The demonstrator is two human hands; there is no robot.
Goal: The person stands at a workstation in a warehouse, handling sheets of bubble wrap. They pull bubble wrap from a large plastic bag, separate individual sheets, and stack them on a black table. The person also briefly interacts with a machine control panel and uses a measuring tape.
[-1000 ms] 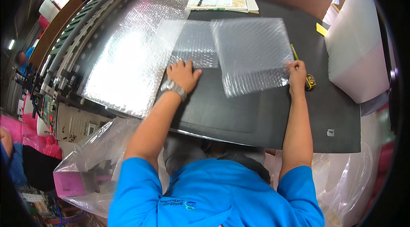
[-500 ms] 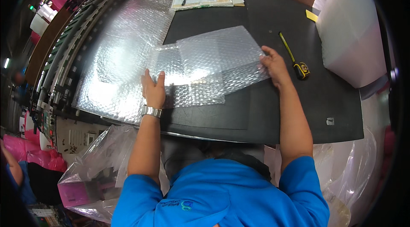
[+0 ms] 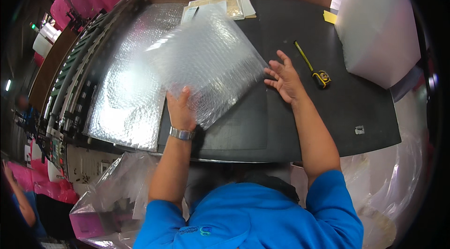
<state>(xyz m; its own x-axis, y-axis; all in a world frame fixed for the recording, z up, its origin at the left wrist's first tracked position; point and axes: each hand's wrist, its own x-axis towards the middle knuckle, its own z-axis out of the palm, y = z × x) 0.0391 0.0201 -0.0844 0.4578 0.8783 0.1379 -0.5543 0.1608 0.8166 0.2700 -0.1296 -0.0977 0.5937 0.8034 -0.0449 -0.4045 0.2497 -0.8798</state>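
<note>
Clear bubble wrap sheets point(image 3: 211, 57) lie together at a slant over the middle of the black table, apparently lifted on the left side. My left hand point(image 3: 180, 111), with a metal watch on the wrist, grips their near left edge; its thumb shows and the other fingers are partly hidden. Off the right corner of the sheets, my right hand point(image 3: 285, 80) is open with fingers spread and holds nothing. Beneath and to the left, a large shiny length of bubble wrap point(image 3: 126, 108) lies flat beside the rollers.
A yellow and black tape measure point(image 3: 322, 78) lies to the right with its blade partly out. Papers point(image 3: 236, 7) with a pen stand at the back. A tall whitish foam block point(image 3: 379, 29) borders the right side, and a roller machine point(image 3: 70, 75) the left.
The two spread sheets have come together and turned, rising toward the upper left. My right hand has let go of the right corner and opened. My left hand has moved slightly right.
</note>
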